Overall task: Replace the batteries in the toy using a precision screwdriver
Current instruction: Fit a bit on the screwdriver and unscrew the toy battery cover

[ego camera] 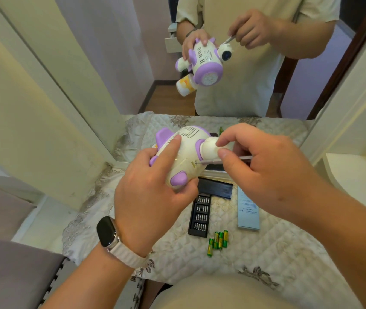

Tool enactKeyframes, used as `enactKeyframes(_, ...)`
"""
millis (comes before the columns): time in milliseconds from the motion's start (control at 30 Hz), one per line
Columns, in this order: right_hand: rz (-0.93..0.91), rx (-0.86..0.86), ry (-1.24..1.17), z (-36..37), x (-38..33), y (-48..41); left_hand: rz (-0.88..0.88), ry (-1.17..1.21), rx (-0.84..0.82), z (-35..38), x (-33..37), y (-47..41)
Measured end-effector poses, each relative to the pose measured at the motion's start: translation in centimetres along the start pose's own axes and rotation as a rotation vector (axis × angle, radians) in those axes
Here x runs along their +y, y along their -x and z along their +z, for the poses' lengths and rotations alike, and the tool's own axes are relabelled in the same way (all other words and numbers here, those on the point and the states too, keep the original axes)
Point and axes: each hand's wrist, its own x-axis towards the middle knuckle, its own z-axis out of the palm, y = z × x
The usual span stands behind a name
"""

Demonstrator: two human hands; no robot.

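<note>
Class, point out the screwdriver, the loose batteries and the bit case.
screwdriver (211, 162), head view, on its metal shaft.
batteries (220, 240), head view, on a middle green cell.
bit case (200, 216), head view, on its rows of bits.

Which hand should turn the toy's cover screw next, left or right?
Right. The right hand pinches the thin silver precision screwdriver, tip at the screw on the cream-and-purple plastic toy. The left hand grips the toy's body, steadying it.

one toy (191, 150), one screwdriver (211, 162), four batteries (220, 240), one bit tray (200, 216), one blue box (248, 210).
</note>
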Motion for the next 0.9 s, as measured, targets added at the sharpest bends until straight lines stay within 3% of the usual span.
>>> enactKeyframes(567, 0.030, -0.040, 0.025, 4.7, -4.2, -2.6, 0.003, 0.020, -0.028, -1.7, -6.8, -1.1)
enactKeyframes(900, 0.137, -0.128, 0.094, 7.8, -4.5, -4.8, -0.017, 0.079, -0.113, -0.4, -10.9, -2.7)
